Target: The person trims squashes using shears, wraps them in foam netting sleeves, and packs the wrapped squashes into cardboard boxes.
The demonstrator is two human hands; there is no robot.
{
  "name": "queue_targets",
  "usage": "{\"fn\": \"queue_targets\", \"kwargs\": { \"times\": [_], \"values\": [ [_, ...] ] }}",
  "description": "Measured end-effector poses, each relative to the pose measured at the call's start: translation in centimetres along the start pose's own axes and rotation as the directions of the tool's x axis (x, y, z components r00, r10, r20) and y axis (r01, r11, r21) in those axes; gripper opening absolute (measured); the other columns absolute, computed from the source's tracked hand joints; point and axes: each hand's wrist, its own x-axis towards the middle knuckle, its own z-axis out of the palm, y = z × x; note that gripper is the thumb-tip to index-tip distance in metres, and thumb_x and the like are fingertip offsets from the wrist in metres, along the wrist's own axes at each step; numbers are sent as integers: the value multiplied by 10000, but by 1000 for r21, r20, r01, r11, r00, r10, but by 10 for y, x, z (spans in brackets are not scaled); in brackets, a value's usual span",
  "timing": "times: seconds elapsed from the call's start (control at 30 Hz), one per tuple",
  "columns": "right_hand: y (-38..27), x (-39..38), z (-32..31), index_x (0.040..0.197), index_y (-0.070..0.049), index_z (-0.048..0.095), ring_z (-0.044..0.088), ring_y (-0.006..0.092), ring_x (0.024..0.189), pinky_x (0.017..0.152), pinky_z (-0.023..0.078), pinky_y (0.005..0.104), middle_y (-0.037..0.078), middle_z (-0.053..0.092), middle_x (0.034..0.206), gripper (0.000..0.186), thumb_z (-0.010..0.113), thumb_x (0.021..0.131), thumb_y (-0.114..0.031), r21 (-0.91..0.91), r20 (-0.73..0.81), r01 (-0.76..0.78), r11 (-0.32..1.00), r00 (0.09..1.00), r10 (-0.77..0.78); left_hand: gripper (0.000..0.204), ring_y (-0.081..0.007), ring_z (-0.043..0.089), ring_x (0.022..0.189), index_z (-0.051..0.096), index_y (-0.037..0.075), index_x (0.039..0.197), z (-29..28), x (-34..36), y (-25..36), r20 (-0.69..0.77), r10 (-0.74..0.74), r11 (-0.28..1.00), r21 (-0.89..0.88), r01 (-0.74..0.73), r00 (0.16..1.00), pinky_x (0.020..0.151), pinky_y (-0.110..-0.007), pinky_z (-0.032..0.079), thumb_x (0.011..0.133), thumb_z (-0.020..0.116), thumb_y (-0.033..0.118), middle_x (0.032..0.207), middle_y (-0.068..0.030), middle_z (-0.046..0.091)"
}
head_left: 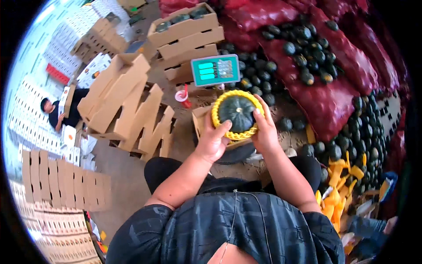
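Squash (238, 112): dark green, round, with no marked long axis; stem side faces the camera. It sits between both sets of fingers, raised above an open carton (203, 124). A yellow foam net (237, 133) rings its rim, stretched round the sides and bunched along the lower edge, leaving the top face bare.

Left hand (212, 141): fingers curled onto the lower-left edge of the net, thumb on the rim; grasping squash and net together.

Right hand (265, 130): fingers spread up the right side of the squash, tips at its upper-right rim; also grasping. Both hands are equally near, the squash lying directly between them, just beyond the palms.

Scale (215, 69): teal display panel, just past the fingertips, behind the squash.

Tape roll (182, 96): red and white, left of the left fingers, near the carton.

Loose squashes (303, 48): heaped beyond and to the right of the right fingers, on red mesh sacks (325, 105).

Spare nets (336, 193): a yellow pile, right of the right forearm.

Folded cartons (127, 110): stacked well left of the left fingers; filled cartons (187, 35) are beyond the scale.

Another person (59, 114): sits far left among white boxes.
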Motion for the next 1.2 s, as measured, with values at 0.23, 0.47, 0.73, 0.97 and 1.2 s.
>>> {"fn": "queue_targets", "kwargs": {
  "times": [0.23,0.47,0.73,0.97,1.2],
  "values": [
    [-28,-5,-14,1326,-62,321,448,193,1134,957,359,324,96,452,1249,451,445,911,-189,21,122,-196,980,974,192,673,-203,448,1134,299,100,1303,-10,1,0,160,-28,999,-12,30,987,962,-360,385,732,649,36,1223,-71,432],
    [3,-6,-28,1150,-44,519,527,97,924,831,418,243,36,577,1012,314,452,931,-259,-173,-219,-160,972,968,120,755,-202,435,1126,262,84,1337,-24,2,-29,56,15,991,134,-23,998,971,-341,360,698,657,13,1230,-82,422],
    [1,-19,-23,1340,-86,296,296,431,1224,1003,289,452,265,256,1348,934,745,604,-446,-947,320,320,-15,947,20,722,-188,478,1060,250,68,1331,-56,-5,-41,-37,-2,931,364,16,999,937,-317,388,718,620,-27,1190,-115,454],
    [64,-1,-44,1331,-197,288,360,486,1135,947,341,505,271,340,1256,968,769,524,-432,-946,30,171,-276,892,451,575,-194,444,1087,281,88,1312,-99,-1,-72,-297,-364,812,363,457,883,895,-358,399,809,557,119,1189,-97,435],
    [137,123,-83,1345,-81,259,332,360,1215,1013,280,389,246,348,1257,967,750,581,-412,-977,133,36,211,873,469,424,-338,474,1069,464,23,1166,-209,40,-86,-326,99,139,940,312,940,877,-387,416,849,510,301,1131,-189,517]
  ]
}}
